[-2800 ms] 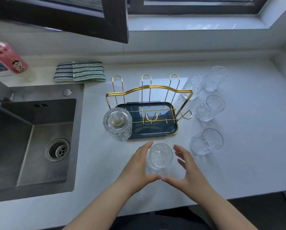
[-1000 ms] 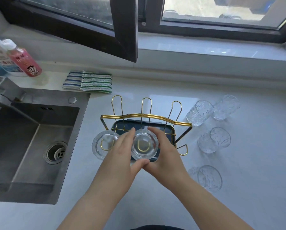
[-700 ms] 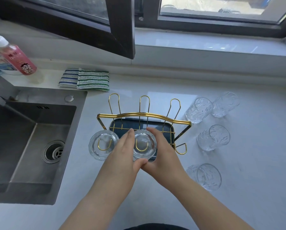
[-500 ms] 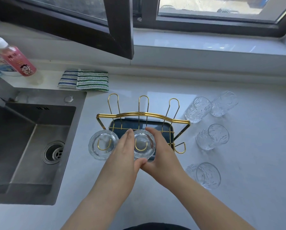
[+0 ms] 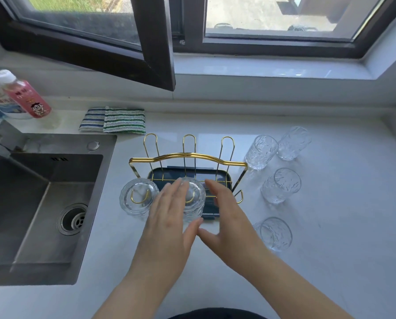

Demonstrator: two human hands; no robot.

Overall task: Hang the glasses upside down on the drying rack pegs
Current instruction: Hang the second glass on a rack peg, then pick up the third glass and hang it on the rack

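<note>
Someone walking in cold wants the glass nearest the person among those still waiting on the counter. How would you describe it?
Start at the gold wire drying rack in the middle of the white counter. Four clear textured glasses stand to its right. The one meant, the nearest glass, stands alone at the front, just beyond the right hand, while the other three cluster farther back towards the window.

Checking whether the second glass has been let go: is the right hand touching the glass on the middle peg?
Apart. The head view shows dark tray between the right hand and the middle glass.
</note>
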